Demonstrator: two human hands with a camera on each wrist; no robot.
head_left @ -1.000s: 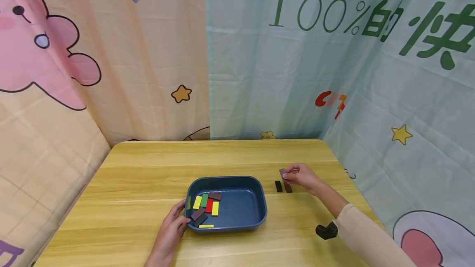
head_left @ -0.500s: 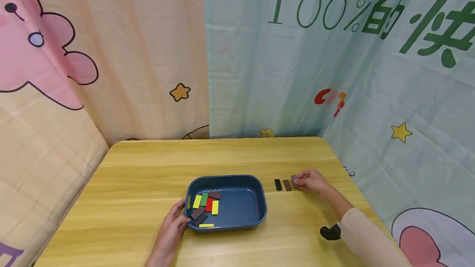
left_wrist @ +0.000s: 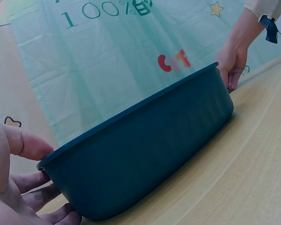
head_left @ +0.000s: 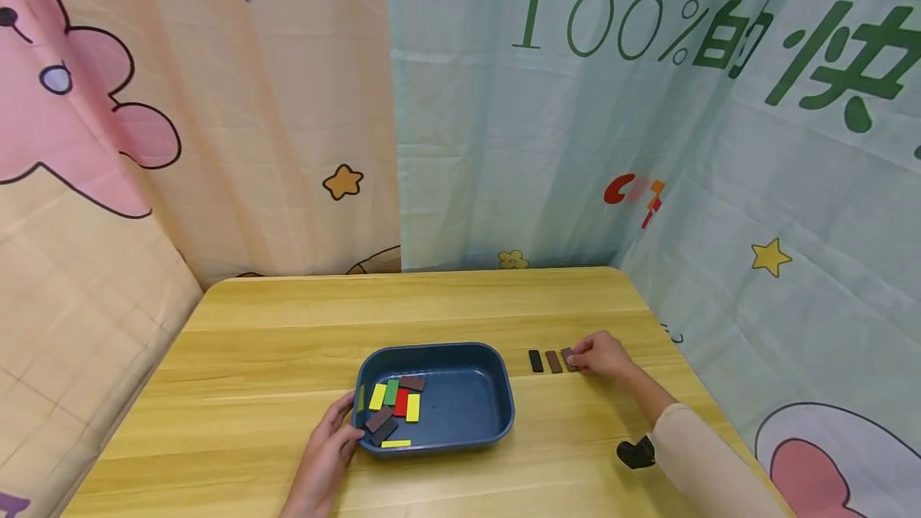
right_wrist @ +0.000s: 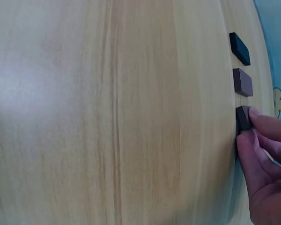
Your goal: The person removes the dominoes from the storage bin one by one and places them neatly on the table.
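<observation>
My left hand point(head_left: 325, 448) grips the left end of a dark blue plastic tub point(head_left: 460, 410), thumb on the rim and fingers against the outer wall, as the left wrist view shows. Inside, at the left, lie several flat blocks in yellow, green, red, brown and dark tones. To the right of the tub, my right hand point(head_left: 604, 356) pinches a brown block point(right_wrist: 243, 118) at the table surface. Left of it, a second brown block point(head_left: 553, 362) and a black block point(head_left: 536, 361) lie spaced apart in a row.
All of this is on a light wooden table point(head_left: 288, 318). Printed curtains point(head_left: 468, 142) hang behind it and at the sides. A black device point(head_left: 636, 452) is at the right wrist, beside the cream sleeve point(head_left: 708, 454).
My right hand set one brown block beside the black one, then moved right with another brown block and lowered it to the row's end. The left hand stayed on the tub.
</observation>
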